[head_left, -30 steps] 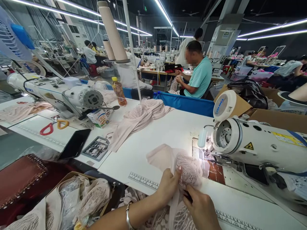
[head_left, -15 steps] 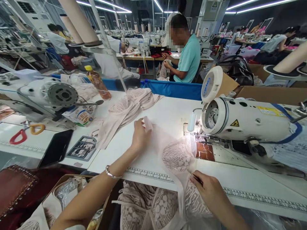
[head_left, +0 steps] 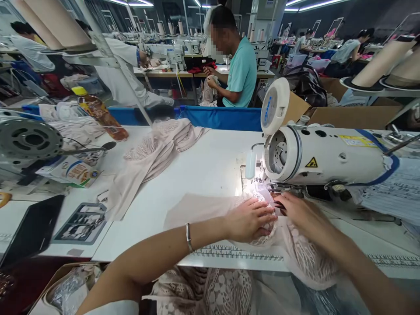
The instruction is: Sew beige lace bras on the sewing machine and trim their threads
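My left hand (head_left: 251, 220) lies flat, fingers spread, on the pale pink lace piece (head_left: 266, 234) just in front of the lit needle area of the white sewing machine (head_left: 295, 153). Close to the needle plate, my right hand (head_left: 290, 208) is closed on a small dark tool, only partly visible, at the right edge of the lace. Sheer fabric (head_left: 200, 208) stretches left from under my left hand. A second lace cup (head_left: 308, 253) hangs over the table's front edge below my right forearm.
Stacked pink pieces (head_left: 154, 153) lie left of centre, near a drink bottle (head_left: 101, 114), a small carton (head_left: 70, 170), a phone (head_left: 33, 227) and a second machine (head_left: 29, 140). Lace pieces (head_left: 226, 291) lie below the table edge. A person (head_left: 241, 72) sits beyond the blue cloth (head_left: 223, 118).
My left hand has let go of the sheer fabric's far end and moved right onto the lace. My right hand has moved up toward the needle. The view has shifted right.
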Motion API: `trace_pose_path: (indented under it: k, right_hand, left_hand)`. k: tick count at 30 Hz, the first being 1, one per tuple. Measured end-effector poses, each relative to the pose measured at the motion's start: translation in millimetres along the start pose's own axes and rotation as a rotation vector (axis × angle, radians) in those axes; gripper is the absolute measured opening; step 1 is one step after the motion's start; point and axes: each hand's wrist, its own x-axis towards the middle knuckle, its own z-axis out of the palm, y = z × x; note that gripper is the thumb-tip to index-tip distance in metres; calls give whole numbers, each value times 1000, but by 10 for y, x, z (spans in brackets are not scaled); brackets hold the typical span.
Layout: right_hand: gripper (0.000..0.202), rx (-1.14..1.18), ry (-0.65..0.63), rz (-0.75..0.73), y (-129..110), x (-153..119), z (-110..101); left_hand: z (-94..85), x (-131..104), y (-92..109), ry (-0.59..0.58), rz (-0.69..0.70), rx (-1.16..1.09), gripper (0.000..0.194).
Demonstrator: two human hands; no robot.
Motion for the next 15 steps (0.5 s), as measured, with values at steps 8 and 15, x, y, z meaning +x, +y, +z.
trace_pose_path:
  k: [8, 15]
  right_hand:
    - [22, 244, 296, 173, -66, 175, 621]
    - [17, 241, 334, 99, -83, 71, 631]
  left_hand:
    - [52, 99, -197, 184, -342, 157, 32]
    - [227, 21, 82, 168, -253, 503, 52]
